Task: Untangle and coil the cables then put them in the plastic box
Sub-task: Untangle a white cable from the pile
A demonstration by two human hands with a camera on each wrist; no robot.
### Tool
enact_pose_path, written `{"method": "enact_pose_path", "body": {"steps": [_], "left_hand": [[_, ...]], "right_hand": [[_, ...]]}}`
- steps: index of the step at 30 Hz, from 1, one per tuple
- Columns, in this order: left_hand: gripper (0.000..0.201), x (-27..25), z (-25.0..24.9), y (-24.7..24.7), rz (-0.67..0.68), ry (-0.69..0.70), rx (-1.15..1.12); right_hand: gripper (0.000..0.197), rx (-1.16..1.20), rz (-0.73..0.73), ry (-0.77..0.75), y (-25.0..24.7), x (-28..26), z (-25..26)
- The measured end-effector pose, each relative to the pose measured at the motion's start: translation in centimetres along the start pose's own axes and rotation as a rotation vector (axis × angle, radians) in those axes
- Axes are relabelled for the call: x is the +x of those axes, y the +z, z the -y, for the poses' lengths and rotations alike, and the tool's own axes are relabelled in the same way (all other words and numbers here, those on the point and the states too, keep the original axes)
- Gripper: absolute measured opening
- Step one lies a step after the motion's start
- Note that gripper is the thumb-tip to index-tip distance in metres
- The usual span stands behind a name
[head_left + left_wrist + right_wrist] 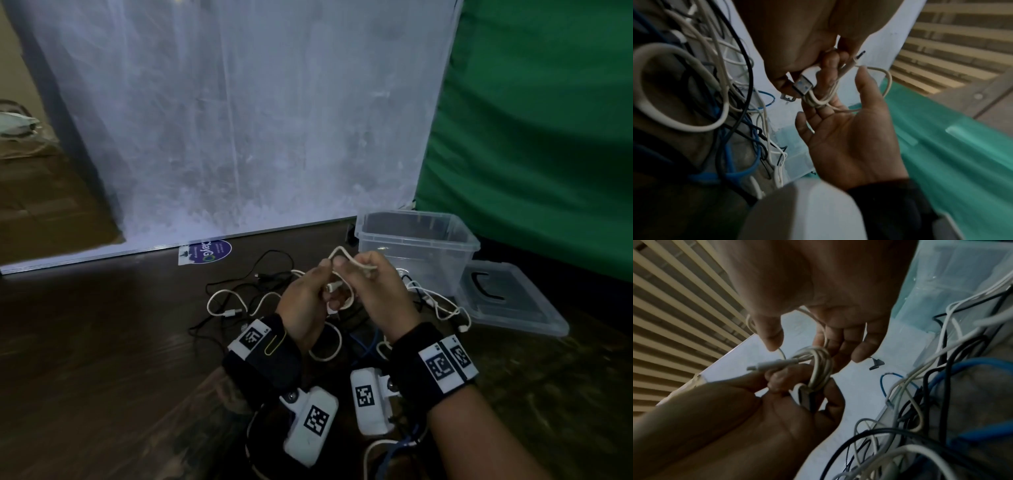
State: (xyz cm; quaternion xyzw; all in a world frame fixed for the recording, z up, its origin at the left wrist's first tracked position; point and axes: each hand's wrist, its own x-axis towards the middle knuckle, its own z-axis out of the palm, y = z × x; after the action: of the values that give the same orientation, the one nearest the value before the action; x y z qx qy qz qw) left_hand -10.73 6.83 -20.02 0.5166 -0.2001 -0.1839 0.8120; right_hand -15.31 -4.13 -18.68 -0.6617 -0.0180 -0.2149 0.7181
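Observation:
Both hands hold a small coil of white cable (339,253) above the floor, in front of the clear plastic box (411,241). My left hand (320,281) has the loops wound round its curled fingers, as the coil (820,365) shows in the right wrist view. A silver USB plug (802,86) lies against those fingers. My right hand (359,272) pinches the cable's other end, with a small connector (764,367) sticking out sideways. Under the hands lies a tangle of white, black and blue cables (239,301).
The box's clear lid (513,308) lies flat to the right of the box. A green cloth (531,137) hangs behind it and a white sheet (239,120) covers the wall ahead. A round sticker (209,253) is on the dark floor.

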Motion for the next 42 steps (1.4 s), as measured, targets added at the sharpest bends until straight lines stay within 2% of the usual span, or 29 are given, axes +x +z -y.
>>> {"method": "enact_pose_path", "body": {"steps": [2,5,7,9,10,13,15,17,19,21,23,24,27,30,33,35,37,39,42], "left_hand": [[0.036,-0.1,-0.1,0.0,0.004,-0.014,0.002],[0.041,-0.1,-0.3,-0.7,0.001,-0.079,-0.116],[0.044,0.1,-0.4,-0.9,0.02,-0.085,-0.12],[0.053,0.2,0.0,-0.6,0.001,-0.064,-0.022],[0.055,0.2,0.1,-0.3,-0.003,-0.056,0.023],[0.049,0.1,0.1,-0.1,-0.029,-0.04,0.023],[0.043,0.1,-0.1,-0.4,-0.029,-0.05,-0.067],[0.044,0.2,0.1,-0.9,-0.028,-0.081,-0.104],[0.052,0.4,0.5,-1.0,-0.018,-0.095,-0.122],[0.044,0.6,0.6,-1.0,-0.017,-0.08,-0.123],[0.035,0.8,0.6,-0.8,-0.012,-0.035,-0.124],[0.034,1.0,0.6,-0.7,-0.02,-0.025,-0.129],[0.039,0.9,0.8,-0.5,0.009,-0.025,-0.116],[0.024,0.8,1.8,-0.8,0.106,0.009,-0.018],[0.044,0.4,2.3,-0.9,0.209,-0.005,0.06],[0.048,0.2,2.3,-0.9,0.262,-0.016,0.093],[0.046,0.1,2.4,-0.8,0.248,-0.005,0.144],[0.046,0.1,2.6,-0.8,0.159,0.026,0.2],[0.044,0.4,2.7,-1.4,0.043,0.043,0.178]], "right_hand": [[0.037,-0.07,0.075,-0.001,-0.6,0.2,-0.2],[0.067,-0.306,0.223,0.048,-1.3,0.0,-0.7],[0.063,-0.361,0.201,0.017,-1.0,-0.1,-0.8],[0.04,-0.203,0.111,-0.032,-0.5,-0.1,-0.5],[0.036,-0.149,0.076,-0.045,-0.5,0.0,-0.5],[0.037,-0.18,0.138,-0.033,-1.1,0.2,-0.5],[0.048,-0.304,0.241,0.003,-1.8,0.2,-0.7],[0.06,-0.416,0.293,0.03,-2.3,0.1,-0.7],[0.062,-0.455,0.309,0.031,-2.3,0.0,-0.8],[0.054,-0.425,0.266,0.017,-2.0,0.1,-0.8],[0.03,-0.291,0.192,-0.009,-1.5,0.1,-0.4],[0.025,-0.266,0.141,-0.041,-1.4,0.1,-0.3],[0.03,-0.386,-0.041,-0.182,-1.9,0.6,-0.6],[0.029,-0.4,-0.142,-0.228,-2.2,0.9,-1.0],[0.03,-0.4,-0.172,-0.22,-2.2,0.9,-1.1],[0.031,-0.371,-0.219,-0.206,-2.1,0.8,-0.9],[0.033,-0.321,-0.278,-0.206,-1.9,0.8,-0.7],[0.033,-0.27,-0.295,-0.222,-1.8,0.7,-0.3],[0.025,-0.307,-0.196,-0.241,-1.5,0.4,-0.2]]}}
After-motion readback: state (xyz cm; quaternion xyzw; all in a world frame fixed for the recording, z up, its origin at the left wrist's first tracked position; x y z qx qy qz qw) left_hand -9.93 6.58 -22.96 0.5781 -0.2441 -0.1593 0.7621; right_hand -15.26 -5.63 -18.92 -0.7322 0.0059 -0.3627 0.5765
